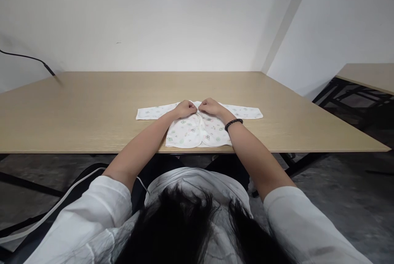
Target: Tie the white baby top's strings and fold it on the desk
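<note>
A small white baby jacket (186,132) with a faint coloured print lies spread on the table, its sleeves stretched out to both sides and its lower hem near the front edge. Its two front halves meet along the middle. My left hand (185,109) is closed in a pinch at the jacket's upper front, just left of the opening. On the other side of the opening, my right hand (211,107) pinches the fabric close to the left one. Both sets of fingertips nearly meet near the neckline. The bit of cloth between them is mostly hidden.
The wooden table (92,99) reaches back to a white wall. A black cable (33,58) hangs over its left rear corner. Another table (369,76) stands at the far right. A pale cable (55,206) runs below on the left.
</note>
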{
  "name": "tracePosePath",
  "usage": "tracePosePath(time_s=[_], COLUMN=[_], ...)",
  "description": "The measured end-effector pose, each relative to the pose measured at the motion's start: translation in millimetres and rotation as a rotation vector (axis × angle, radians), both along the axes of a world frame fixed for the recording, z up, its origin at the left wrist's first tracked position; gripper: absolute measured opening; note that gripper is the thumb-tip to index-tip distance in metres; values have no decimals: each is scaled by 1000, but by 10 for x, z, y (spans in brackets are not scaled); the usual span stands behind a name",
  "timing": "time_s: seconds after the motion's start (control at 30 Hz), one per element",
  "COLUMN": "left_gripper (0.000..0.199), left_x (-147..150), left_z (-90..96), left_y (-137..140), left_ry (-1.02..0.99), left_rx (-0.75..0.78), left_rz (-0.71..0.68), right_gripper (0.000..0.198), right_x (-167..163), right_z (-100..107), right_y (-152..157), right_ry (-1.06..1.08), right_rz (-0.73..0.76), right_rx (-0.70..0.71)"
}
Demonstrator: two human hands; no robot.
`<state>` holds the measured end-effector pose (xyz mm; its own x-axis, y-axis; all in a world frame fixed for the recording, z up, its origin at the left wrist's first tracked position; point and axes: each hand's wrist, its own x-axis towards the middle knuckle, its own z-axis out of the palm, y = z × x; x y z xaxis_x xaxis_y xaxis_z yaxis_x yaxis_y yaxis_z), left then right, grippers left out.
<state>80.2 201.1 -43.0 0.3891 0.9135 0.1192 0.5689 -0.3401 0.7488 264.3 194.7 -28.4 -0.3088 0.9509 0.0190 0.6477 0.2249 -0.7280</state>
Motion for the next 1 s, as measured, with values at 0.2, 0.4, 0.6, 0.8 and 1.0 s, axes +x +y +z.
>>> tracePosePath(time_s=[0.2,0.4,0.6,0.8,1.0], left_gripper=[10,7,7,7,7], left_x=[2,-1,-1,-8,-14], left_z=[23,12,-9,6,-36], left_y=[-30,-15,6,-9,59], left_ry=[-12,-19,-24,-34,-44], left_rx=[-20,-40,-51,-52,-44], left_rz=[3,18,29,24,36], right_gripper=[11,12,31,27,30], right_x=[-5,-29,-28,-16,10], right_z=[22,34,34,11,4], right_y=[-12,-20,4,29,64], right_ry=[-32,-84,-83,-16,77], right_rz=[7,8,-18,-33,-45], right_rx=[-4,-17,-11,-32,-117])
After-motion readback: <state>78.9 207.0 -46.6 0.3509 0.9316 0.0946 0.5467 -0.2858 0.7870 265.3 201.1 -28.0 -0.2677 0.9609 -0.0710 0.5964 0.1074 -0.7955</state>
